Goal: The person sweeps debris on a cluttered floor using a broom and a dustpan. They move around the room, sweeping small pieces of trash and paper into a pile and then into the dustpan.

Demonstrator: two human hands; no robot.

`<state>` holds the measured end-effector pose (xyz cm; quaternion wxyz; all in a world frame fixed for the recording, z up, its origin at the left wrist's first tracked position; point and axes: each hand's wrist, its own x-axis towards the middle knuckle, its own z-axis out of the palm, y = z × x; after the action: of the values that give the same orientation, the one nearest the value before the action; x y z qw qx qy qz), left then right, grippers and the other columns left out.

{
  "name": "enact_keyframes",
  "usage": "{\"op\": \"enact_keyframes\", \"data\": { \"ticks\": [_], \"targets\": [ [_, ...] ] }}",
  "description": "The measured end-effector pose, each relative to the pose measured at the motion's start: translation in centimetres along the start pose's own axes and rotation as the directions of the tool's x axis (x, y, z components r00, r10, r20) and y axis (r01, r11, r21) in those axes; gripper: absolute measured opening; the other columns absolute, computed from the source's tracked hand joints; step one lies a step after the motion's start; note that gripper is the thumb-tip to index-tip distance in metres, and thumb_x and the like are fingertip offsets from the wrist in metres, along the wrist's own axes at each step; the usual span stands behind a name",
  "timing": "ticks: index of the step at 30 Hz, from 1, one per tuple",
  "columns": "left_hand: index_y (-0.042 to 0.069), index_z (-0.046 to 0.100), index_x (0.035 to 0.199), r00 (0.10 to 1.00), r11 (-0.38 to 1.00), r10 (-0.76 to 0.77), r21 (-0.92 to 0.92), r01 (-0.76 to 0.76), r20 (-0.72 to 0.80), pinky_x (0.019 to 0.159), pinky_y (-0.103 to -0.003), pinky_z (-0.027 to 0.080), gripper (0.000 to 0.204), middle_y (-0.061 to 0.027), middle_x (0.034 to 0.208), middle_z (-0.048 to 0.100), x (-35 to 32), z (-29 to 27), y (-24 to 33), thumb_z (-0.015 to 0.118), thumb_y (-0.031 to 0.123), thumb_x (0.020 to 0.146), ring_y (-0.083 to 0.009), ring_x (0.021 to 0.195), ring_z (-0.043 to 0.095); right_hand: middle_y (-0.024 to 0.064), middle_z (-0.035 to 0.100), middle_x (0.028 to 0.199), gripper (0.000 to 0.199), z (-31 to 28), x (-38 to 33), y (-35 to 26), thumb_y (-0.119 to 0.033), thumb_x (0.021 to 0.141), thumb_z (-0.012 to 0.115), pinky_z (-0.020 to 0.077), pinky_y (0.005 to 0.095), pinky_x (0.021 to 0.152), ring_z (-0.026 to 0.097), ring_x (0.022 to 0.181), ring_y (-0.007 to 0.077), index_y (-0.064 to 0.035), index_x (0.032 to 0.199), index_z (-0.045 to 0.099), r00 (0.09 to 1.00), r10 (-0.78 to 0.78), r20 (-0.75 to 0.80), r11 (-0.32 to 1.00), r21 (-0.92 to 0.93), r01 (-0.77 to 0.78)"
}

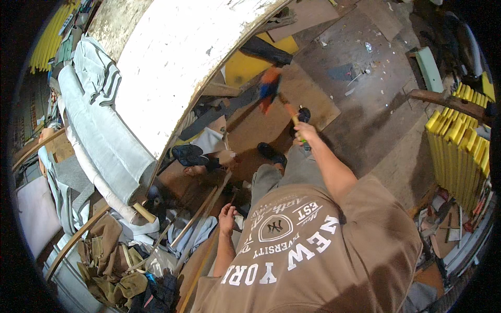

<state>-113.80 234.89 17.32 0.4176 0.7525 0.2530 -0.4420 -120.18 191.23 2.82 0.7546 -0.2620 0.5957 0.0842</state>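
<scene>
My right hand (305, 133) is closed round the handle of a hand broom (269, 89), held out in front of my right leg. Motion blurs its orange and blue head, which hangs over a brown board (313, 99) on the floor. A small green part shows beside my fist. My left hand (227, 218) hangs low by my left side, fingers loosely bent and slightly apart, with nothing visible in it. Thin wooden strips (194, 216) lean close to it on the left.
A large white-topped table (172, 57) stands at left, with pale fabric rolls (102, 130) along it. Brown cloth (112, 261) is heaped below. Yellow stacked pieces (459, 151) stand at right. Dark shoes (189, 155) lie under the table edge. Small scraps (368, 47) litter the floor ahead.
</scene>
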Motion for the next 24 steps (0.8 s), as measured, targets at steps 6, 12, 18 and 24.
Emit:
{"op": "enact_keyframes", "data": {
  "ticks": [6,12,18,24],
  "targets": [
    [-0.002,0.047,0.111,0.998,0.993,-0.049,0.114,0.044,0.04,0.06,-0.021,0.039,0.035,-0.0022,0.087,0.055,0.1,1.5,-1.0,0.056,0.016,0.082,-0.0072,0.067,0.049,0.0034,0.045,0.058,0.051,-6.6,-4.6,-3.3,-0.007,0.079,0.048,0.0349,0.028,0.036,0.041,0.042,0.0126,-0.007,0.128,0.034,0.951,-0.184,-0.247,0.983,-0.07,0.172],
    [-0.002,0.046,0.11,0.994,0.996,-0.075,0.046,0.072,0.082,0.062,-0.023,0.041,0.032,-0.0043,0.089,0.054,0.4,3.2,1.0,0.054,0.013,0.082,-0.0092,0.067,0.049,0.0032,0.047,0.06,0.051,-10.7,-14.6,-4.9,-0.006,0.079,0.049,0.0359,0.0257,0.038,0.041,0.045,0.0107,-0.0062,0.128,0.035,0.994,-0.103,-0.046,0.946,-0.314,0.084],
    [0.0,0.046,0.108,0.996,0.988,0.006,0.15,-0.019,0.09,0.066,-0.022,0.042,0.029,-0.0034,0.089,0.054,1.9,3.6,4.1,0.053,0.012,0.083,-0.009,0.072,0.049,0.006,0.052,0.064,0.045,-10.7,-7.6,-6.1,-0.009,0.078,0.051,0.0403,0.0278,0.041,0.046,0.048,0.0113,-0.0048,0.122,0.042,0.986,0.061,0.153,0.716,-0.695,0.063],
    [-0.002,0.045,0.111,0.994,0.978,0.069,0.191,-0.083,0.08,0.07,-0.023,0.042,0.034,-0.0046,0.094,0.055,0.5,6.5,10.6,0.055,0.015,0.083,-0.0107,0.078,0.05,0.0187,0.061,0.076,0.035,-16.7,-0.9,-13.0,-0.018,0.072,0.052,0.0471,0.038,0.064,0.061,0.072,0.0294,0.0004,0.102,0.053,0.944,-0.323,-0.068,0.395,-0.916,0.069]
  ]
}}
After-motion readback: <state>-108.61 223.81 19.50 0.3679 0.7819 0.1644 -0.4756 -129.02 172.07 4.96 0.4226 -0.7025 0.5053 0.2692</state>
